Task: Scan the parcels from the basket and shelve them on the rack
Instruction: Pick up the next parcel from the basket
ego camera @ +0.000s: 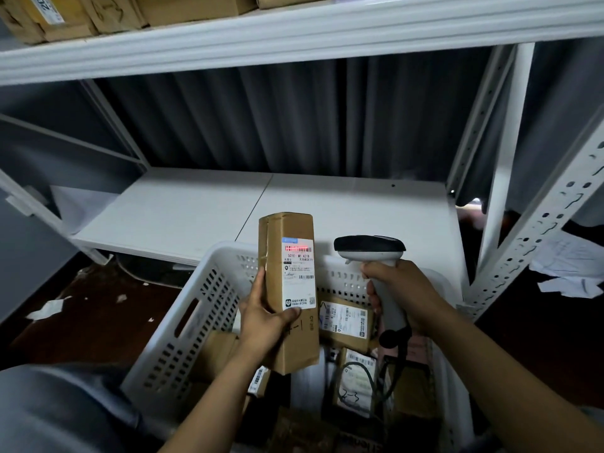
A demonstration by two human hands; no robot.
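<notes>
My left hand (261,318) grips a tall brown cardboard parcel (289,338) upright above the white plastic basket (196,318). A red scan line glows across the barcode on the parcel's white label (298,273). To its right, my right hand (397,291) holds a grey handheld scanner (371,248) with a dark head; its cable hangs into the basket. Several more labelled parcels (344,320) lie in the basket. The white rack shelf (183,210) lies just beyond the basket.
An upper rack shelf (228,40) carries several cardboard boxes (65,14). A perforated white rack upright (536,237) rises at the right. Dark curtains hang behind the rack. Torn paper scraps (568,273) lie on the dark floor at left and right.
</notes>
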